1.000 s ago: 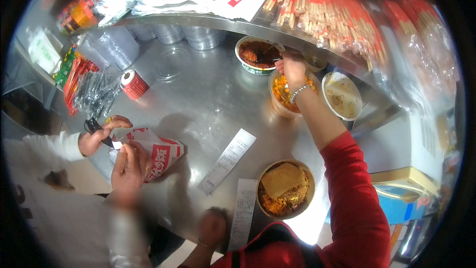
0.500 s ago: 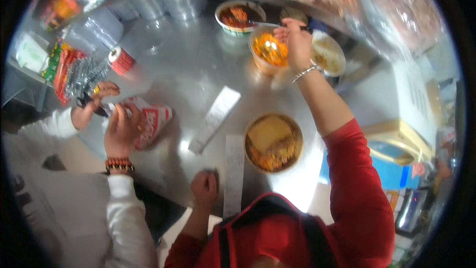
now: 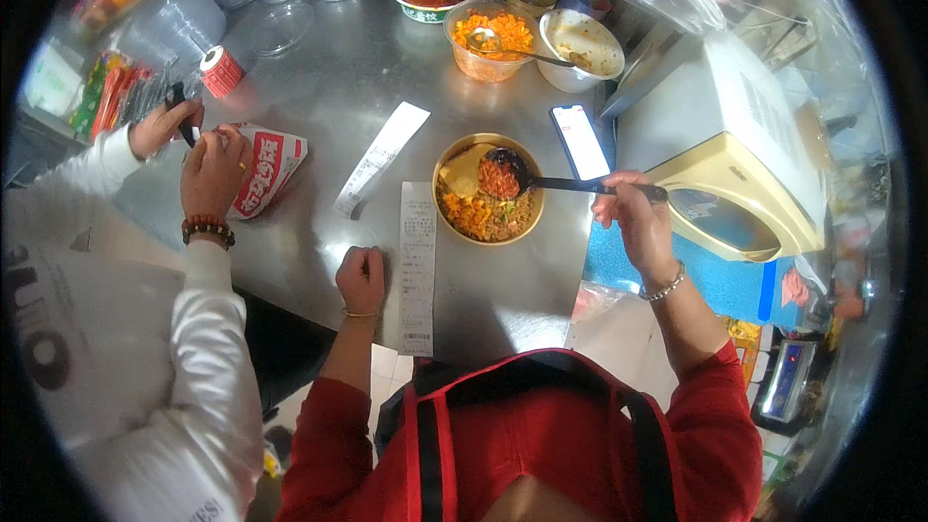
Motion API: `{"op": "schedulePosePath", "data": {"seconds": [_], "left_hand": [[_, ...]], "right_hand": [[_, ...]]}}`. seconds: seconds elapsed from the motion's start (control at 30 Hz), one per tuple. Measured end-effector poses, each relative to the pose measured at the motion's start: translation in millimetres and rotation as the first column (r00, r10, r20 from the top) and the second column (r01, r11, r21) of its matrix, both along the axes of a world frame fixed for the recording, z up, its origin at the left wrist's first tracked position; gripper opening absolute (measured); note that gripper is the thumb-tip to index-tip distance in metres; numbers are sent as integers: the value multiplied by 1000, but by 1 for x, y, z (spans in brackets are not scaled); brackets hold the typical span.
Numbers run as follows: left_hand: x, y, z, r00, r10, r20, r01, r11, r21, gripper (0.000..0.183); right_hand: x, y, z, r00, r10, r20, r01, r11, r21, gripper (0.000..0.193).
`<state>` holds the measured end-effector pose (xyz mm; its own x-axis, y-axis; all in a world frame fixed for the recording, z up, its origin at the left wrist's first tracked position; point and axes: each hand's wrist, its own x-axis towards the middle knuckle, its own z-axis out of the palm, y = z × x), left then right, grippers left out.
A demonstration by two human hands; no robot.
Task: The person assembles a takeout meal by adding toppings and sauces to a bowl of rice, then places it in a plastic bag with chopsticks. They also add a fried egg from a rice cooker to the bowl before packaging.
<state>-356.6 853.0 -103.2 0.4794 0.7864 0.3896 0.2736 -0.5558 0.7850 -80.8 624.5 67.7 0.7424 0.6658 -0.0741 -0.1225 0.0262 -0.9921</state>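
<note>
My right hand (image 3: pixel 633 217) grips the long black handle of a ladle (image 3: pixel 570 185). The ladle's bowl, filled with a chopped reddish topping (image 3: pixel 500 177), is over a round takeaway bowl (image 3: pixel 537 208) near the middle of the steel table. Inside that bowl are a pale flat slice (image 3: pixel 460 174), orange bits (image 3: pixel 468 213) and brown minced food (image 3: pixel 505 219). My left hand (image 3: pixel 361 278) rests as a closed fist at the table's near edge, left of a long printed receipt (image 3: pixel 418 271); nothing shows in it.
At the back stand a red sauce bowl (image 3: pixel 399 2), an orange-filled tub (image 3: pixel 464 63) and a white bowl (image 3: pixel 580 79). Right are a phone (image 3: pixel 580 140) and a cream-fronted appliance (image 3: pixel 720 150). At left, a co-worker's hands (image 3: pixel 211 174) work at a red-and-white bag (image 3: pixel 280 159). Another receipt (image 3: pixel 382 157) lies between.
My right hand has come back from the far containers toward me, bringing the loaded ladle over the takeaway bowl. My left fist stays at the near edge. The whole view has shifted.
</note>
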Motion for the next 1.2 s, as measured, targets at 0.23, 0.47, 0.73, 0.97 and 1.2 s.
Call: {"op": "schedulePosePath", "data": {"seconds": [0.23, 0.47, 0.73, 0.97, 1.2], "left_hand": [[1, 1, -3, 1000, 13, 17, -13, 999, 37, 21], [2, 0, -2, 999, 39, -11, -39, 999, 25, 22], [0, 1, -1, 1000, 22, -3, -22, 999, 31, 23], [0, 1, -3, 1000, 10, 8, -10, 999, 44, 26], [0, 0, -4, 1000, 28, -6, -28, 999, 28, 23]], "right_hand": [[0, -23, -12, 917, 267, 295, -244, 963, -114, 16], [4, -23, -4, 469, 484, 739, -407, 861, -306, 21], [-1, -22, 4, 202, 466, 861, -400, 842, -362, 30], [-4, -27, 2, 235, 404, 884, -397, 870, -292, 31], [-13, -29, -3, 290, 439, 850, -384, 867, -317, 26]]}}
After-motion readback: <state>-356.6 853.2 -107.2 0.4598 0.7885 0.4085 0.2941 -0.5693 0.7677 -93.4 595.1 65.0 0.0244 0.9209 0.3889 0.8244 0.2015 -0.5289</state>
